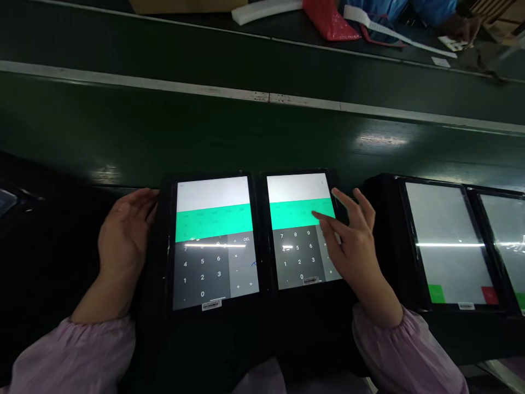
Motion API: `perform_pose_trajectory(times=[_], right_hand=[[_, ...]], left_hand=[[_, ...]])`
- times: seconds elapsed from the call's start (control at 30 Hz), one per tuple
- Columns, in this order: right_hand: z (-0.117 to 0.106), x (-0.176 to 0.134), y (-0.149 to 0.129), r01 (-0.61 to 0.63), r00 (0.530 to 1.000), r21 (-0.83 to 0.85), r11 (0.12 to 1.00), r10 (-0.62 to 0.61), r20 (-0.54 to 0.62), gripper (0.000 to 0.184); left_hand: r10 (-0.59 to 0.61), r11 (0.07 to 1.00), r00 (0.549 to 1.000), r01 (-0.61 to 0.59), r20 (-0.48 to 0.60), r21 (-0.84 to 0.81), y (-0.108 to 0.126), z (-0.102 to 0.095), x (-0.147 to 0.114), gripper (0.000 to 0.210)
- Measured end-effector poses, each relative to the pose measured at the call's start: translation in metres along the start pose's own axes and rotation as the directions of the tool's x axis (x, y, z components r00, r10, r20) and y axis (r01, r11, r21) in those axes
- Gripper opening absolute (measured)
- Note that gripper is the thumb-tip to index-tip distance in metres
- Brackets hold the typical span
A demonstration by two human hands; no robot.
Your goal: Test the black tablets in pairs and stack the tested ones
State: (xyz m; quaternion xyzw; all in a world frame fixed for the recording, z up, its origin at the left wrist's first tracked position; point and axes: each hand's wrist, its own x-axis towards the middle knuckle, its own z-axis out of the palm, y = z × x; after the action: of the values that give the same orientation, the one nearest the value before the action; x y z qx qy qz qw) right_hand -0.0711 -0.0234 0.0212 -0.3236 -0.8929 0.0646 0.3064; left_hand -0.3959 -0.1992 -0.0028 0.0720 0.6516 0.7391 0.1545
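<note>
Two tablets lie side by side in front of me, the left tablet [215, 246] and the middle tablet [302, 230], each showing a calculator with a bright green band above grey number keys. My right hand [353, 235] is over the right side of the middle tablet. Its index fingertip is at the green band, and the other fingers are spread with nothing held. Whether that fingertip touches the glass, I cannot tell. My left hand [125, 230] rests beside the left tablet's outer edge, fingers loosely bent and apart, the fingertips partly hidden by the edge.
To the right lie another tablet [451, 241] with a white screen and green and red corner squares, and a further tablet [506, 235] cut by the frame. Beyond the raised rail [205, 90] are a red bag [330, 21], white foam [266, 10] and a person's hand [461, 27].
</note>
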Motion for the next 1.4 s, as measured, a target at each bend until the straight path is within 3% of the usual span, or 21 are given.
perform_pose_trajectory(times=[0.2,0.33,0.5,0.87,1.0,1.1,1.23,1.4], right_hand=[[-0.007,0.003,0.005,-0.047,0.998,-0.038,0.998,0.045,-0.037,0.031],[-0.013,0.005,-0.009,0.040,0.998,0.037,0.998,-0.039,-0.041,0.029],[-0.011,0.001,-0.032,0.119,0.991,0.089,0.989,-0.124,0.043,0.029],[-0.003,-0.003,-0.046,0.171,0.963,0.097,0.980,-0.187,0.194,0.030],[-0.009,0.001,-0.025,0.066,0.998,0.045,0.997,-0.067,0.020,0.029],[-0.013,0.003,-0.004,-0.051,0.996,-0.031,0.998,0.048,-0.077,0.028],[-0.009,0.001,0.009,-0.070,0.992,-0.064,0.995,0.063,-0.111,0.032],[-0.004,-0.001,0.007,-0.062,0.996,-0.054,0.997,0.058,-0.070,0.030]], left_hand=[[-0.017,1.000,1.000,0.017,0.007,0.015,0.001,-0.003,0.000,0.014],[-0.003,0.999,1.000,0.003,0.000,0.032,-0.001,-0.004,0.000,0.013],[0.017,0.999,0.999,-0.018,0.028,0.045,-0.004,-0.008,0.002,0.016],[0.033,0.998,0.999,-0.035,0.028,0.046,-0.002,-0.004,-0.004,0.018],[0.042,0.996,0.999,-0.044,0.035,0.078,-0.001,-0.004,-0.007,0.014],[0.032,0.992,0.999,-0.036,0.035,0.120,0.001,-0.004,-0.009,0.012],[0.033,0.992,0.999,-0.036,0.023,0.117,0.001,-0.004,-0.011,0.012],[0.041,0.990,0.999,-0.045,0.034,0.131,0.000,-0.005,-0.011,0.014]])
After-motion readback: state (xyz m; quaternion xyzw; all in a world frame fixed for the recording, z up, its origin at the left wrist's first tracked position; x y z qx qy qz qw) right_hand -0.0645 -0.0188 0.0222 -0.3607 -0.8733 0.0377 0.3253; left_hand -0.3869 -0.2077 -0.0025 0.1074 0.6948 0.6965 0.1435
